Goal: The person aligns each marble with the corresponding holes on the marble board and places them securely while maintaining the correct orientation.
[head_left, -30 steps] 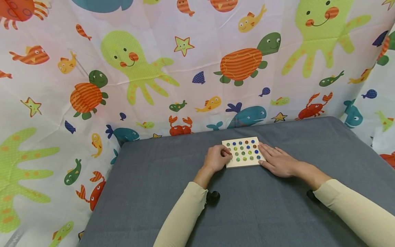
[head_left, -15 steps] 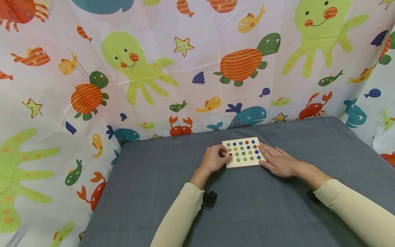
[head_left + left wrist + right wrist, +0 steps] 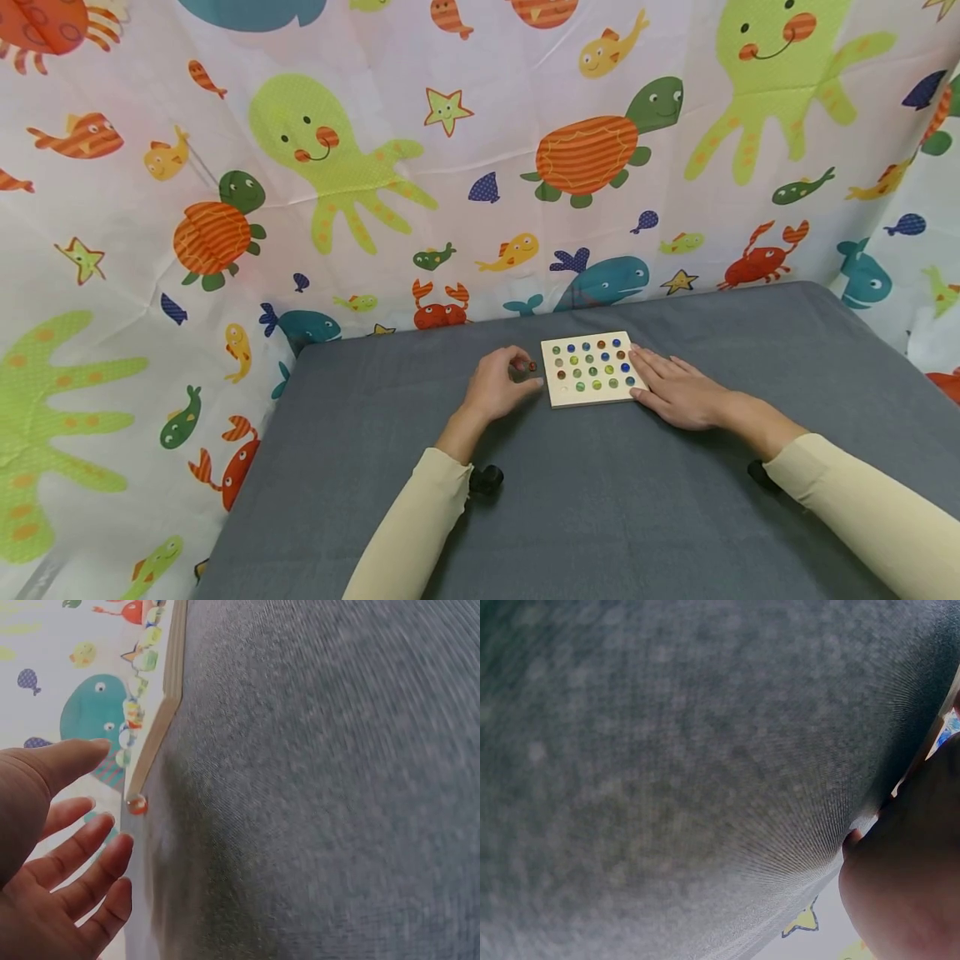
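Note:
A light wooden board (image 3: 556, 400) with rows of coloured glass marbles lies on the grey cloth. One hollow (image 3: 564, 388) at its near left corner holds no marble. Just left of the board is my left hand (image 3: 491, 385), its thumb and fingers spread apart. A loose reddish marble (image 3: 532, 367) sits between its fingertips and the board's left edge; the left wrist view shows this reddish marble (image 3: 137, 804) beyond the fingertips, near the board's corner. My right hand (image 3: 678, 396) lies flat with straight fingers against the board's right edge.
Grey cloth (image 3: 585, 517) covers the table. Behind it hangs a white curtain (image 3: 450, 200) printed with sea animals, which continues along the left and right sides. A dark wrist device (image 3: 487, 480) sits under the left sleeve.
My left hand has moved left off the board and its fingers have spread. A reddish marble now shows beside the board, and the near left hollow is bare. The right hand stays put.

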Tool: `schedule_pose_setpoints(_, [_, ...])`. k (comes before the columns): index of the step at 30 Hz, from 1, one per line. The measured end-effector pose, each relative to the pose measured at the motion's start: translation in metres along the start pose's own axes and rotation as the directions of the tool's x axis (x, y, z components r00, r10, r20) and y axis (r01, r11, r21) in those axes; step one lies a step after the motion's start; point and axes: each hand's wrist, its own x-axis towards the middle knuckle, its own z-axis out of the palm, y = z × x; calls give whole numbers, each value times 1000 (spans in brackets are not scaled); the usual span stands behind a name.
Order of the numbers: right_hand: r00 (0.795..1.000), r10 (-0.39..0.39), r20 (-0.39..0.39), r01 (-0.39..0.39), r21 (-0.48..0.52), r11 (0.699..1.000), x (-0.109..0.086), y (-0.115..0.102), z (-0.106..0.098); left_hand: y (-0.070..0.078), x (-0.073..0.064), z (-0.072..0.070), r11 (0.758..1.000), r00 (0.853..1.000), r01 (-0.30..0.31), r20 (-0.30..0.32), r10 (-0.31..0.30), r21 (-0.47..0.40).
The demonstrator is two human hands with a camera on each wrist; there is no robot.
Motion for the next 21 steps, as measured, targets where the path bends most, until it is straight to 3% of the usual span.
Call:
schedule_pose_setpoints(10, [999, 29, 35, -27, -57, 998, 0, -5, -3, -4, 3, 0, 1000, 1000, 10, 12, -10, 21])
schedule_pose_setpoints(21, [999, -24, -27, 23, -6, 1000, 0, 8, 7, -5, 12, 6, 998, 998, 56, 29, -56, 12])
